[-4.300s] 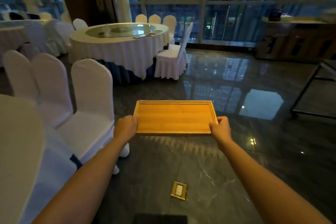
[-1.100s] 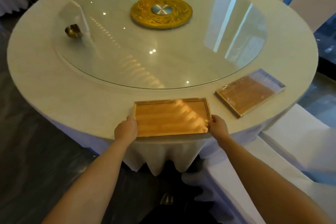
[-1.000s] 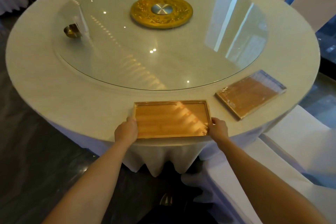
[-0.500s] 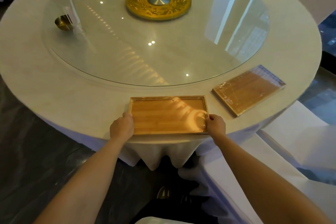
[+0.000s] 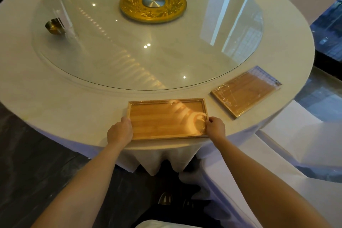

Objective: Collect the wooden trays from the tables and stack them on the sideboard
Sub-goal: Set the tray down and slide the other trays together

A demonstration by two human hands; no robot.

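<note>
In the head view we stand at the six o'clock edge of a round table draped in a white cloth, our bare forearms reaching forward over its rim. Our left hand grips the left short end of a rectangular wooden tray with a raised rim, fingers curled around the edge, and our right hand clasps the right short end the same way. The tray lies flat on the cloth near the table's six o'clock edge; we cannot tell whether it is lifted at all. Just beside it, toward four o'clock, a second rectangular wooden tray wrapped in clear plastic film lies at an angle on the cloth, apart from the first. A large round glass turntable covers the middle of the table, with a gold ornate disc with a silver centre at its hub. At ten o'clock on the glass sits a small brass-coloured object, too blurred to identify. A white-covered chair stands at four o'clock beside the table.
</note>
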